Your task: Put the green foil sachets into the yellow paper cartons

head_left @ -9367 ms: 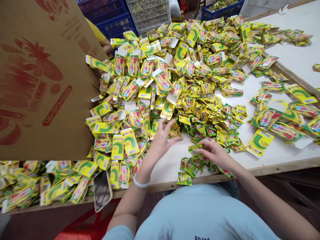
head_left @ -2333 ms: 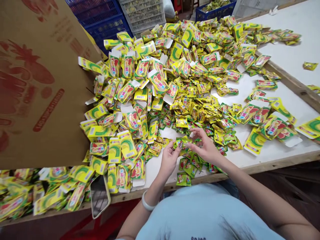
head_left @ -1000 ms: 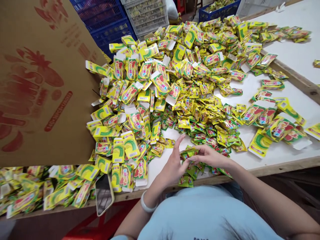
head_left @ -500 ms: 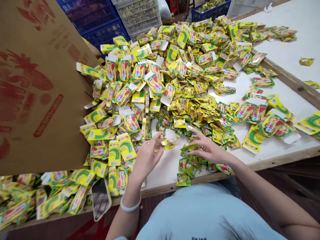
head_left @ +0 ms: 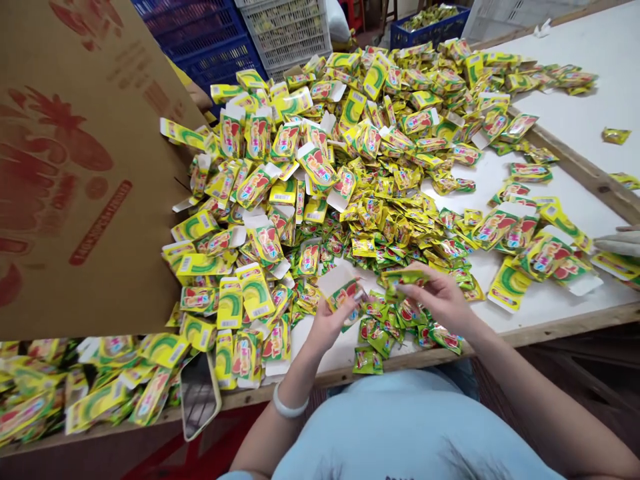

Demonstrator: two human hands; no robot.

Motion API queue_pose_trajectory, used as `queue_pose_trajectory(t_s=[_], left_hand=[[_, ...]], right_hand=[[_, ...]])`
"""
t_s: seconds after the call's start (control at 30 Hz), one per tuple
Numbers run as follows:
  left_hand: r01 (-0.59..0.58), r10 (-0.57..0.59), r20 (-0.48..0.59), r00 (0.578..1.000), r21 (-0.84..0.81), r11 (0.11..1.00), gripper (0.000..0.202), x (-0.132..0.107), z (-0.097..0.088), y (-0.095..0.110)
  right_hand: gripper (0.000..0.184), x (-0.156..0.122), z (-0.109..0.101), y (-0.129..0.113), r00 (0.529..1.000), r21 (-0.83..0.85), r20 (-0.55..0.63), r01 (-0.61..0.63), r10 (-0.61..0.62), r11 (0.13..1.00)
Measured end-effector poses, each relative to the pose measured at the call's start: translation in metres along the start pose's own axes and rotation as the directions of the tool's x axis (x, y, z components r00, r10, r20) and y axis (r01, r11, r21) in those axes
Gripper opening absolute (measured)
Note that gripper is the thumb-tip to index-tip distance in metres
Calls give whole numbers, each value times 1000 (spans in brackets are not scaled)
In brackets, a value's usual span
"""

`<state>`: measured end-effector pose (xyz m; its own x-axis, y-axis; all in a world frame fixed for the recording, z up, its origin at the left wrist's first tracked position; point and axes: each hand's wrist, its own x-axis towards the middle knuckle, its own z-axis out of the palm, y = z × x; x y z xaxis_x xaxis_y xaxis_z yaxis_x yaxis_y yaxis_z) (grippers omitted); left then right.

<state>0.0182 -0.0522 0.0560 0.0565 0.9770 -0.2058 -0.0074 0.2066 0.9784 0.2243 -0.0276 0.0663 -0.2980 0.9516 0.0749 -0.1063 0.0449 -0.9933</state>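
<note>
My left hand is closed on a small candy box whose white flap stands up. To its right, my right hand pinches a green-and-yellow candy packet; whether it holds more than one I cannot tell. Below the fingers lie several loose green candy packets near the table's front edge. Beyond both hands spreads a heap of yellow candy packets. Several yellow-green candy boxes lie to the left of my left hand, some with their flaps up.
A large brown carton stands at left, with part of a person's arm behind it. A phone rests at the table edge. A wooden strip crosses the white table. Another person's gloved hand touches boxes at right. Crates stand behind.
My left hand has moved right and now holds an open-flapped box upright. My right hand, earlier spread over the packets, has closed on a packet. A gloved hand has entered at right.
</note>
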Motion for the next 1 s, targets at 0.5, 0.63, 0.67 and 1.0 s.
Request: queue_pose_trajectory(t_s=[0.5,0.63,0.67,1.0], left_hand=[[26,-112,357,927,238,971,31,-12,12,11],[11,-133,425,895,278,961,32,-9,10,6],[8,-131,436,890,272,962,32,-9,9,6],[34,-163,445,881,283,959,41,-13,10,2]], right_hand=[[21,18,-2,-49,835,-720,548,436,56,540],[16,21,-12,-54,768,-646,628,425,125,634],[16,21,-15,-52,776,-605,625,410,88,682],[17,2,-7,-11,874,-624,481,395,-68,674]])
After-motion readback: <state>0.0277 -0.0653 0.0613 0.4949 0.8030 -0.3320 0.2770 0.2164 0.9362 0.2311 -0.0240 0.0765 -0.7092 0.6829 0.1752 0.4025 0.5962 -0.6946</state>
